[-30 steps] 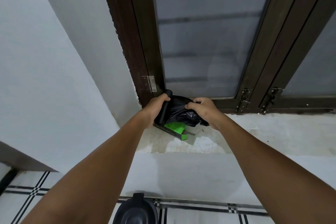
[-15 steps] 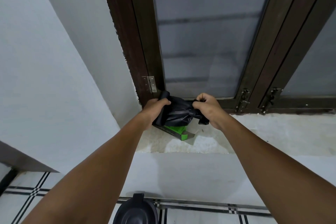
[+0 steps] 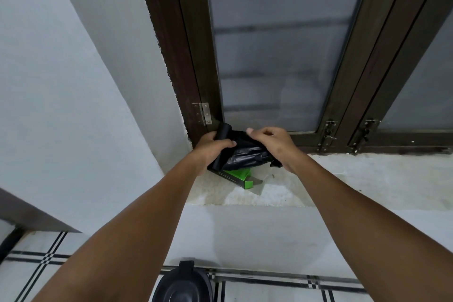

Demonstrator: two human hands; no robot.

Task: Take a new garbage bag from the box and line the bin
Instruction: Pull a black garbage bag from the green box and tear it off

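A green and black box [image 3: 239, 175] lies on the stone window sill [image 3: 355, 179], its end flap open toward me. Just above it my left hand [image 3: 212, 148] grips a black roll of garbage bags [image 3: 223, 135], held upright. My right hand [image 3: 270, 142] pinches the loose, crumpled end of the black garbage bag [image 3: 247, 154] that stretches from the roll. The black bin [image 3: 182, 284] stands on the floor below, at the bottom edge of the view, only its top showing.
A dark wooden window frame [image 3: 193, 56] with frosted panes rises right behind the sill, with a hinge [image 3: 203, 113] and two latches [image 3: 328, 130]. A white wall closes in on the left. The floor is white tile with black lines [image 3: 44, 257].
Both hands have shifted slightly on the bag: the roll stands a little higher in my left hand and my right hand has lifted and pulled the loose end rightward.
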